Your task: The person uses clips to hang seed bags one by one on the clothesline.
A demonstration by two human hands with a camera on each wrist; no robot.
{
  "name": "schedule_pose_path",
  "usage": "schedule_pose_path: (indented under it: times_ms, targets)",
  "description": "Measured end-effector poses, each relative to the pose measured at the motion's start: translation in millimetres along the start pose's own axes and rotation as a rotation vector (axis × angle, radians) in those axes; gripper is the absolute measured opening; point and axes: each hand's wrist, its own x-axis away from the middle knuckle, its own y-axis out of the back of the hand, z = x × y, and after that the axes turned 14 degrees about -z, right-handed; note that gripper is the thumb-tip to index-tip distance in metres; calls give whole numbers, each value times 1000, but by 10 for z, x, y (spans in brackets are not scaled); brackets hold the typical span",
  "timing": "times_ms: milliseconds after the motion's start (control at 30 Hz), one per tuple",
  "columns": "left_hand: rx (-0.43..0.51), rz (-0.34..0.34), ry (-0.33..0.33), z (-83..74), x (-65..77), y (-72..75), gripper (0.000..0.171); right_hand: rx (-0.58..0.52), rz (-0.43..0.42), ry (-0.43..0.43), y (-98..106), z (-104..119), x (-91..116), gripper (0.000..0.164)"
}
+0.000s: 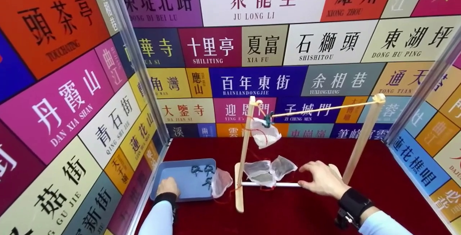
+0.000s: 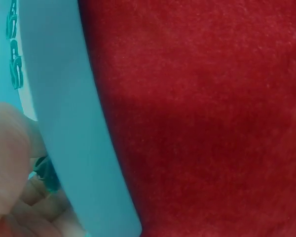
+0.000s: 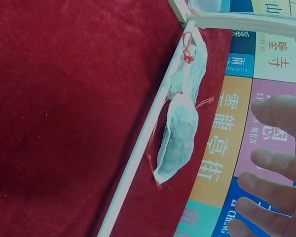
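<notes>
Inside the blue tray (image 1: 185, 198), my left hand (image 1: 168, 186) is lowered near the left end. The left wrist view shows a dark green clip (image 2: 47, 174) pinched between its thumb and fingers, partly hidden by the tray wall. Several similar clips (image 1: 207, 169) lie at the tray's right side. My right hand (image 1: 322, 179), fingers spread and holding nothing, hovers by the right end of a wooden rack (image 1: 245, 156). White mesh pouches (image 3: 180, 131) with red drawstrings lie behind its lower bar. Another pouch (image 1: 265, 136) hangs from the rack's cord by a green clip (image 1: 268, 119).
One more mesh pouch (image 1: 220, 183) leans against the tray's right edge. The rack's right post (image 1: 363, 138) rises beyond my right hand, and a yellow cord (image 1: 324, 108) spans the tops. Printed panels (image 1: 259, 80) enclose the red cloth (image 1: 288, 213) at the back and sides.
</notes>
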Motion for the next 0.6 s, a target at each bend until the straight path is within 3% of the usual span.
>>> schedule_pose_path:
  times_ms: [133, 200, 367, 433, 600]
  targets:
    - [38, -37, -36, -47, -46, 80, 19, -34, -13, 24, -21, 39, -2, 36]
    - [55, -83, -82, 34, -179, -37, 16, -50, -28, 36, -27, 53, -11, 34]
    - [66, -144, -155, -103, -299, 126, 7, -110, -59, 59, -44, 119, -67, 29]
    - [79, -115, -154, -317, -237, 362, 12, -129, -53, 66, -52, 161, -92, 28]
    - [150, -97, -212, -628, -241, 443, 15, -148, -28, 93, -71, 264, -149, 27]
